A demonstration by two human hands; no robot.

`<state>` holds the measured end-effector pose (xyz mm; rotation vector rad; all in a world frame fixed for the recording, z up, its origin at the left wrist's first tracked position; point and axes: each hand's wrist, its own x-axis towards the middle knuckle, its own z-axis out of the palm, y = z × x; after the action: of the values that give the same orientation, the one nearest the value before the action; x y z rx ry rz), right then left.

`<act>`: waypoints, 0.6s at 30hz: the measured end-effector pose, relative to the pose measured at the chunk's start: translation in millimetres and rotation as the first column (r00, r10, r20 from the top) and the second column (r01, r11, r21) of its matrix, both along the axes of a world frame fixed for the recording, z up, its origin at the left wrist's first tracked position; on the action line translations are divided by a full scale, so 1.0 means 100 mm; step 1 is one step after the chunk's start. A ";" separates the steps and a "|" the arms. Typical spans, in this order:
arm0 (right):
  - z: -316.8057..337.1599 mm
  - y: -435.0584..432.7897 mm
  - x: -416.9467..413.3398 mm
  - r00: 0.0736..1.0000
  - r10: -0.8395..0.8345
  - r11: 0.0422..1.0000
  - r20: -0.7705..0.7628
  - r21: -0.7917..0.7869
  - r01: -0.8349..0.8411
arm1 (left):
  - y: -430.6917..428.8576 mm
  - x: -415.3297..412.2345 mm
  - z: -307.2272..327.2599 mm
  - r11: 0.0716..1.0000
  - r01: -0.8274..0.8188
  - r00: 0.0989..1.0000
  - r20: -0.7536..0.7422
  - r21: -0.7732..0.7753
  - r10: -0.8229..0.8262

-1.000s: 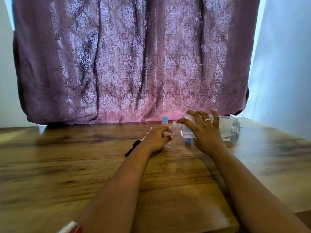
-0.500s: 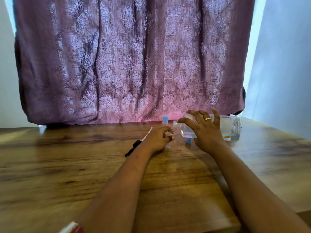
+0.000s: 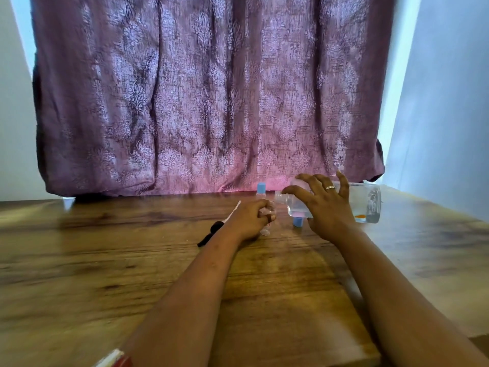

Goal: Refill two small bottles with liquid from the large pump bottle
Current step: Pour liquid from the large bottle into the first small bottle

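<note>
A: Where are the things now?

B: Near the far edge of the tabletop (image 3: 132,260), a little right of its middle. The right hand (image 3: 326,210) lies over the large bottle (image 3: 366,205), which is tipped on its side with the neck toward the left. The fingers are spread and curved over the body, closed on it from above. The left hand (image 3: 251,221) is wrapped around a small bottle (image 3: 266,230) that stands under that neck.

A: What can go wrong?

B: I think the neck is wide and the small mouth is narrow. If the big one tilts too fast, liquid can run over the small one and onto the wood. The two mouths are hidden by the fingers, so I cannot tell if they are aligned.

A: And the grip?

B: The right hand only covers the top, so the wet plastic may slip. Also a blue cap (image 3: 298,221) lies just under the large bottle, and another small bottle with blue cap (image 3: 261,188) stands behind; a slip may knock them.
</note>
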<state>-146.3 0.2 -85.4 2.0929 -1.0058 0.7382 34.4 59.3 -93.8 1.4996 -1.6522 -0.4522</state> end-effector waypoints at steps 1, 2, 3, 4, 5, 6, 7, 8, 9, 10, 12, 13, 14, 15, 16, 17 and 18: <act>0.00 0.00 0.00 1.000 -0.003 1.000 -0.003 0.000 0.003 | 0.00 0.00 0.00 1.000 -0.001 1.000 0.018 0.000 0.001; 0.00 0.00 0.00 1.000 -0.005 1.000 -0.006 0.000 0.005 | -0.01 0.00 0.00 1.000 0.001 1.000 0.029 0.001 -0.001; 0.00 0.00 0.00 1.000 -0.007 1.000 -0.009 0.000 0.007 | -0.01 0.00 0.01 1.000 0.003 0.999 0.038 0.003 -0.003; 0.00 0.00 0.00 1.000 -0.008 1.000 -0.012 0.001 0.008 | -0.01 0.00 0.01 1.000 0.004 0.999 0.046 0.005 -0.004; 0.00 0.00 0.00 1.000 -0.008 1.000 -0.012 0.003 0.008 | -0.01 -0.01 0.02 1.000 0.003 0.999 0.052 0.006 -0.003; 0.00 0.00 -0.01 1.000 -0.008 1.000 -0.011 0.002 0.008 | -0.01 -0.01 0.02 1.000 0.001 0.998 0.056 0.006 -0.002; 0.00 0.00 -0.01 1.000 -0.008 1.000 -0.009 -0.002 0.008 | 0.00 -0.01 0.02 1.000 -0.002 0.998 0.062 0.005 0.002; 0.00 0.00 -0.02 1.000 -0.008 1.000 -0.007 -0.006 0.008 | 0.01 -0.01 0.02 1.000 -0.007 0.997 0.071 0.003 0.007; 0.00 0.00 -0.02 1.000 -0.008 1.000 -0.003 -0.012 0.008 | 0.01 -0.01 0.02 1.000 -0.015 0.996 0.088 -0.003 0.016; 0.00 0.00 -0.02 1.000 -0.005 1.000 0.001 -0.016 0.005 | 0.01 0.00 0.02 0.999 -0.029 0.992 0.120 -0.015 0.030; 0.01 0.00 -0.03 1.000 -0.004 1.000 0.006 -0.024 0.004 | 0.00 0.00 0.02 0.998 -0.055 0.981 0.182 -0.036 0.061; 0.00 0.00 -0.03 1.000 -0.003 1.000 0.007 -0.030 0.004 | 0.00 0.00 0.01 0.997 -0.060 0.979 0.192 -0.039 0.067; 0.00 0.00 -0.03 1.000 0.000 0.999 0.006 -0.035 0.000 | 0.00 0.01 0.01 0.997 -0.065 0.978 0.195 -0.040 0.071; 0.00 0.00 -0.03 1.000 0.005 0.999 0.005 -0.040 -0.005 | 0.00 0.00 0.01 0.997 -0.071 0.976 0.202 -0.041 0.078; 0.00 0.00 -0.03 1.000 0.007 0.999 0.004 -0.045 -0.007 | 0.01 0.00 0.01 0.996 -0.080 0.973 0.213 -0.044 0.087; 0.00 0.00 -0.03 1.000 0.006 0.999 0.003 -0.050 -0.005 | 0.01 0.00 0.01 0.995 -0.088 0.969 0.226 -0.049 0.097; 0.00 0.00 -0.03 1.000 0.002 0.999 0.001 -0.053 -0.002 | 0.01 0.00 0.01 0.994 -0.095 0.965 0.239 -0.054 0.105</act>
<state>-149.2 0.0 -85.1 2.0481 -0.9747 0.7595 34.9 60.7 -92.9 1.6494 -1.7497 -0.1828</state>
